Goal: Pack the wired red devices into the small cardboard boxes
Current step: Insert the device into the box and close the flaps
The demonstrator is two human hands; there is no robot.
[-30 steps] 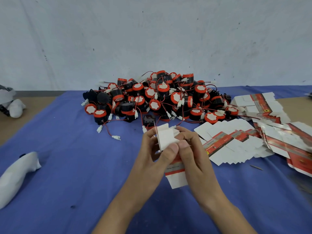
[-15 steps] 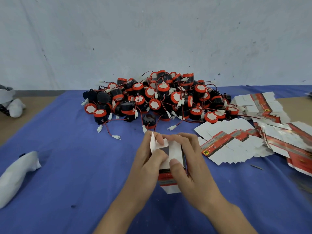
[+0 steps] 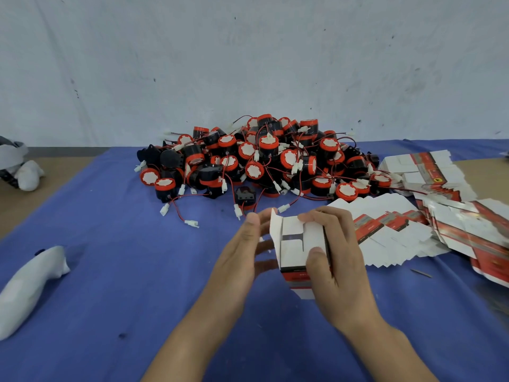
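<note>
Against grey wall (image 3: 248, 51), blue cloth (image 3: 110, 271) (red devices (image 3: 264, 161) heaped).

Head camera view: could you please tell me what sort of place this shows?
Likely a hand-packing workstation: a heap of wired red devices, stacks of flat cartons, and one half-assembled box.

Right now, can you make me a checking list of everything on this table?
Surface: blue cloth over a brown tabletop.
Job's things: heap of red devices at the back; small cardboard box in hand, one flap raised; flat boxes stacked at right.
Clutter: white wrapped bundle at left; second bundle at far left.
Grips: right grip holds the box; left grip has straight fingers at its left side.
Cables: red wires with white plugs trail from the heap.
Surroundings: pale scuffed wall.
</note>
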